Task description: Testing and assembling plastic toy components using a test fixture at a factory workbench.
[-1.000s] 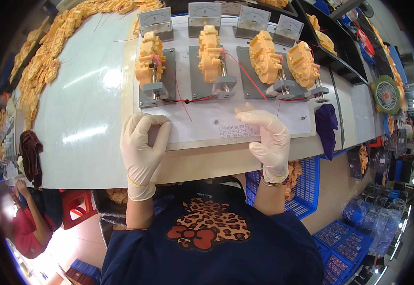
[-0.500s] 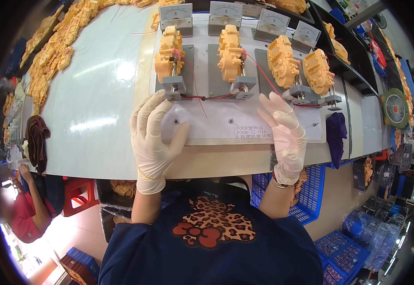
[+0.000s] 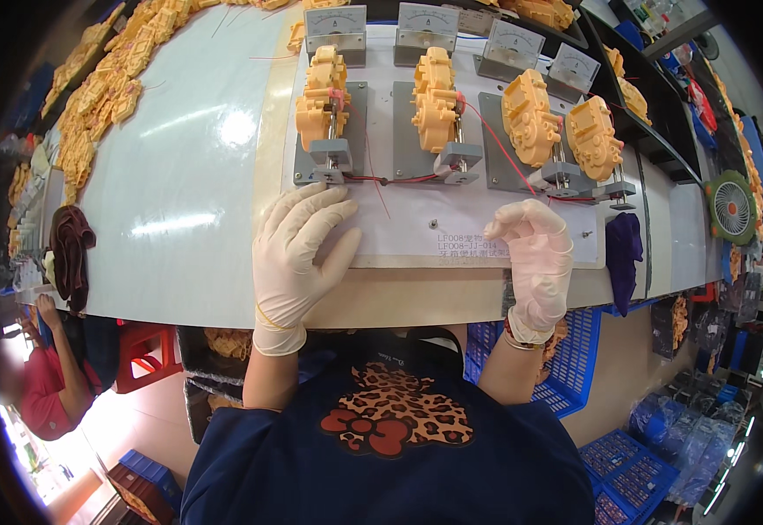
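Note:
My left hand [image 3: 298, 254], in a pale glove, lies flat with fingers spread on the white board [image 3: 416, 232], just below the leftmost grey clamp fixture [image 3: 329, 157]. My right hand [image 3: 534, 258], also gloved, hovers over the board's right part with fingers curled and nothing visible in them. Several yellow plastic gearbox housings sit in the fixtures: the left one [image 3: 323, 92], one beside it [image 3: 434, 98], and two on the right [image 3: 528, 118], [image 3: 593, 138]. Thin red wires [image 3: 390, 179] run between the fixtures.
Analogue meters [image 3: 336, 26] stand behind the fixtures. Many yellow parts [image 3: 101, 105] line the table's far left edge. A purple cloth [image 3: 624, 249] hangs at the right edge, a dark cloth [image 3: 70, 249] at the left. Blue crates [image 3: 565, 367] sit below. Another person [image 3: 40, 385] is at lower left.
Both hands slid a little toward me on the board. The right hand's fingers curled in from a flatter pose; the left stays spread.

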Demonstrator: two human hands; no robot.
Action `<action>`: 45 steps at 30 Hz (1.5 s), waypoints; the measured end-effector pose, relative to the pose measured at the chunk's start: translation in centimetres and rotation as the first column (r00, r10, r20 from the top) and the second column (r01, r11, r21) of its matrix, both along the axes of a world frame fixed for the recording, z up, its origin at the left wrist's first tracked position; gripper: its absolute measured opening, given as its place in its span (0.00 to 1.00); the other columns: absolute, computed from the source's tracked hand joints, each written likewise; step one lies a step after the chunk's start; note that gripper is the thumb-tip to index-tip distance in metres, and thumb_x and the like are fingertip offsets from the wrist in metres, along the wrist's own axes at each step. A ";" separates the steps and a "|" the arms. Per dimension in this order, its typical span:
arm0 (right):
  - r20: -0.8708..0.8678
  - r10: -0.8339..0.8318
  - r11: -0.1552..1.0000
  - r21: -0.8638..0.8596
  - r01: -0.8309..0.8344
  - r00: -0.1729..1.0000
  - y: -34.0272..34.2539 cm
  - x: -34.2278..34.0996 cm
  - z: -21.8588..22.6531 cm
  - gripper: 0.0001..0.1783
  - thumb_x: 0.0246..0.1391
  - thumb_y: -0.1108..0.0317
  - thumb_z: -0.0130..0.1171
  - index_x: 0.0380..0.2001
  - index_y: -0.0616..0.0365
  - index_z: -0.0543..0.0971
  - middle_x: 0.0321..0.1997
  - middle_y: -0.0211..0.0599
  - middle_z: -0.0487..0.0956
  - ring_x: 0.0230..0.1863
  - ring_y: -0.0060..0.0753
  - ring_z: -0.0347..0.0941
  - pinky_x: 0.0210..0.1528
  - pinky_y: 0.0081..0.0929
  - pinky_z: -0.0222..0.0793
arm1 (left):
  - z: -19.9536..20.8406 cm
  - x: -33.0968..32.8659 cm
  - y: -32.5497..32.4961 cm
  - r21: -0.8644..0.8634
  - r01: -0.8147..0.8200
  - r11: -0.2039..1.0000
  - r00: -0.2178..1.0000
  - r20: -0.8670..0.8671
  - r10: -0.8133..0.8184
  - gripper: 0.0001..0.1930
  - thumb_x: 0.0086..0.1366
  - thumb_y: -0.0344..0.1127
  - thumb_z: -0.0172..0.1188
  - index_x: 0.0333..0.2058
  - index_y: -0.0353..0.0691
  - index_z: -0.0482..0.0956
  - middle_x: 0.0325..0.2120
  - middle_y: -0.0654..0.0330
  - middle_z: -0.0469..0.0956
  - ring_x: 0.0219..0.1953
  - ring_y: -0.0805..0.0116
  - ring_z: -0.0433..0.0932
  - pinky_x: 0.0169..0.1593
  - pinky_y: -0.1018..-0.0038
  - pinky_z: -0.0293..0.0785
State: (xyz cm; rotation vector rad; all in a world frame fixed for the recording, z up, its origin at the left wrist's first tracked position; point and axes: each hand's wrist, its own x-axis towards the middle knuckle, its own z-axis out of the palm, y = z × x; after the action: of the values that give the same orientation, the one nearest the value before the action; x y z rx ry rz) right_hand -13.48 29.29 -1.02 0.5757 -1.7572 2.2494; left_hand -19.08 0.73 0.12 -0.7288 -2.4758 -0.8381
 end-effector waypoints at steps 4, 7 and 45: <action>0.054 -0.033 0.994 -0.098 0.038 0.998 -0.8 0.0 0.7 0.48 0.49 0.49 0.69 0.67 0.68 0.65 0.58 0.52 0.76 0.53 0.42 0.77 0.58 0.41 0.71 | -0.1 0.0 -0.1 0.011 0.015 1.000 1.000 0.007 -0.015 0.14 0.51 0.28 0.69 0.39 0.41 0.86 0.45 0.58 0.84 0.51 0.55 0.80 0.55 0.63 0.75; 0.090 -0.050 0.995 -0.086 0.058 0.995 -0.8 0.0 0.8 0.49 0.49 0.49 0.69 0.68 0.67 0.64 0.60 0.54 0.75 0.53 0.43 0.77 0.58 0.42 0.71 | -0.1 0.1 -0.2 0.021 0.013 1.000 0.999 0.046 -0.014 0.14 0.51 0.28 0.69 0.39 0.40 0.86 0.46 0.58 0.84 0.51 0.55 0.80 0.55 0.63 0.75; 0.077 -0.030 0.998 -0.057 0.035 0.997 -0.5 0.1 0.7 0.43 0.48 0.50 0.68 0.60 0.72 0.72 0.57 0.54 0.77 0.53 0.44 0.78 0.58 0.40 0.70 | 0.5 0.1 -0.3 -0.090 0.060 0.994 0.998 0.001 -0.060 0.18 0.49 0.32 0.70 0.43 0.43 0.85 0.51 0.60 0.82 0.53 0.55 0.77 0.58 0.60 0.71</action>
State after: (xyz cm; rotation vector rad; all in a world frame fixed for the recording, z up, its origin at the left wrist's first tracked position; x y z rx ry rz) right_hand -13.39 28.79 -0.35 0.4516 -1.7157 2.3210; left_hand -19.03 0.47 0.65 -0.8390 -2.5148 -0.7505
